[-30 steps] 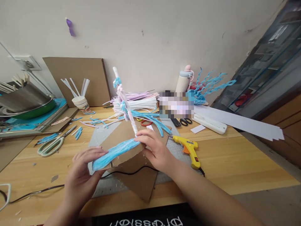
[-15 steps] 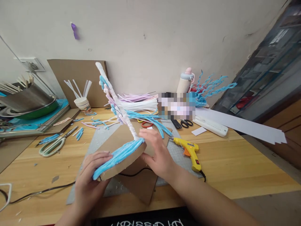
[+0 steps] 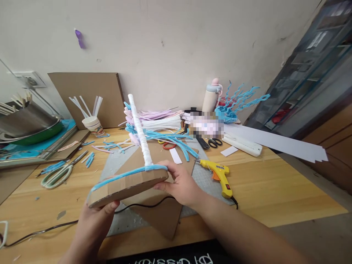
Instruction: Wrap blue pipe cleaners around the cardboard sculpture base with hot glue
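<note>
At far left a metal pan (image 3: 30,126) with a green rim sits on a stack of flat boards. In front of it, pale green scissors (image 3: 59,173) lie on the wooden table (image 3: 275,190) among short blue offcuts. Behind them a paper cup (image 3: 93,124) holds white strips and stands against a brown cardboard sheet (image 3: 88,93) propped on the wall.

The left hand (image 3: 93,223) grips the near left edge of a cardboard base (image 3: 129,183) from below, thumb pressed on its rim. The base is held clear of the table, tilted down toward the left, its top surface lined with blue pipe cleaner. A white wrapped stem (image 3: 140,134) rises from the base, leaning slightly left, with blue and pink pieces attached on its far side. The right hand (image 3: 181,183) clasps the right edge of the base, thumb on top and fingers beneath.

Under the base lie a grey mat (image 3: 205,179) and a loose cardboard piece, crossed by a black cable (image 3: 41,231). Behind the stem is a bundle of white, pink and blue pipe cleaners (image 3: 162,123). Just right of the right hand a yellow glue gun (image 3: 220,175) rests on the mat edge. Further back: black scissors (image 3: 216,142), a bottle (image 3: 210,97), curled blue pieces (image 3: 242,99), and long white paper strips (image 3: 277,143)
</note>
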Demonstrator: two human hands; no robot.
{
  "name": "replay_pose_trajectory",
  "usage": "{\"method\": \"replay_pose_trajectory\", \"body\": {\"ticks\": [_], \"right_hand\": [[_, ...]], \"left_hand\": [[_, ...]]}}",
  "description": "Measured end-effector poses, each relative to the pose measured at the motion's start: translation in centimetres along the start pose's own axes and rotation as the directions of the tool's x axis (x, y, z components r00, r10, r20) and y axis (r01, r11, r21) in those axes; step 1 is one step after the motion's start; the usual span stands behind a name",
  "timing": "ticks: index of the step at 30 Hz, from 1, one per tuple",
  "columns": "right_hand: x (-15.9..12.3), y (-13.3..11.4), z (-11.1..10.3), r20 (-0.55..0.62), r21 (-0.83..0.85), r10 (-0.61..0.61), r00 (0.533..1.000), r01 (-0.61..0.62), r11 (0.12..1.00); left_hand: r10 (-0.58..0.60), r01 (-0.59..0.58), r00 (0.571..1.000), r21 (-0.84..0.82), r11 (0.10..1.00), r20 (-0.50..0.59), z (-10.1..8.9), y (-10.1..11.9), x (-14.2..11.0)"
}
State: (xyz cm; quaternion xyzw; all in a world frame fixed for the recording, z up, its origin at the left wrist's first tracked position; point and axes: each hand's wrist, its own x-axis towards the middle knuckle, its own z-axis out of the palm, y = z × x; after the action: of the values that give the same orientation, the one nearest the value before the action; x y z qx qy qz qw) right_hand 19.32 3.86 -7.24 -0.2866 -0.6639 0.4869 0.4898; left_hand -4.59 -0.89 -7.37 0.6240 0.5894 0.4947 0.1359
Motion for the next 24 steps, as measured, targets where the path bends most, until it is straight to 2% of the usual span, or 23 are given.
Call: {"method": "replay_pose_trajectory", "body": {"ticks": [3, 6, 8, 10, 12, 14, 17, 18, 20, 22, 24], "right_hand": [[-0.1, -0.2, -0.1, -0.008, -0.02, -0.059, 0.998, 0.059, 0.998], [-0.2, -0.5, -0.3, -0.015, -0.13, -0.195, 0.981, 0.192, 0.973], [-0.3, -0.8, -0.4, 0.022, -0.259, -0.267, 0.963, 0.263, 0.929], [-0.5, -1.0, -0.5, 0.078, -0.376, -0.299, 0.951, 0.306, 0.875], [-0.6, -1.0, -0.5, 0.125, -0.464, -0.327, 0.937, 0.346, 0.815], [-0.8, -0.8, -0.4, 0.18, -0.519, -0.387, 0.905, 0.421, 0.744], [-0.8, -0.7, -0.4, 0.258, -0.518, -0.476, 0.841, 0.536, 0.666], [-0.8, -0.7, -0.5, 0.254, -0.51, -0.472, 0.844, 0.532, 0.676], [-0.6, -0.7, -0.7, 0.206, -0.513, -0.377, 0.903, 0.428, 0.744], [-0.3, -0.2, -0.9, 0.143, -0.522, -0.197, 0.97, 0.243, 0.818], [0.1, 0.9, -0.9, 0.098, -0.488, -0.052, 0.994, 0.093, 0.868]], "left_hand": [[0.01, -0.001, 0.992, -0.072, 0.997, 0.123, -0.4, -0.9, 0.4], [0.038, -0.021, 0.977, -0.085, 0.996, 0.211, -0.9, -1.7, 1.1], [0.116, -0.112, 0.974, -0.034, 0.993, 0.195, -1.2, -1.6, 1.6], [0.25, -0.265, 0.951, 0.064, 0.962, 0.183, -1.2, -0.8, 1.8], [0.395, -0.437, 0.891, 0.19, 0.879, 0.223, -1.0, 0.7, 1.7], [0.522, -0.596, 0.801, 0.302, 0.744, 0.293, -0.6, 2.3, 1.5], [0.599, -0.68, 0.732, 0.396, 0.617, 0.325, -0.1, 3.9, 1.3], [0.605, -0.684, 0.727, 0.411, 0.602, 0.324, 0.0, 4.0, 1.3], [0.6, -0.667, 0.742, 0.422, 0.614, 0.3, -0.3, 3.9, 1.4], [0.566, -0.622, 0.781, 0.409, 0.668, 0.264, -0.8, 3.1, 1.6], [0.517, -0.565, 0.825, 0.377, 0.734, 0.23, -1.6, 2.1, 1.7]]}}
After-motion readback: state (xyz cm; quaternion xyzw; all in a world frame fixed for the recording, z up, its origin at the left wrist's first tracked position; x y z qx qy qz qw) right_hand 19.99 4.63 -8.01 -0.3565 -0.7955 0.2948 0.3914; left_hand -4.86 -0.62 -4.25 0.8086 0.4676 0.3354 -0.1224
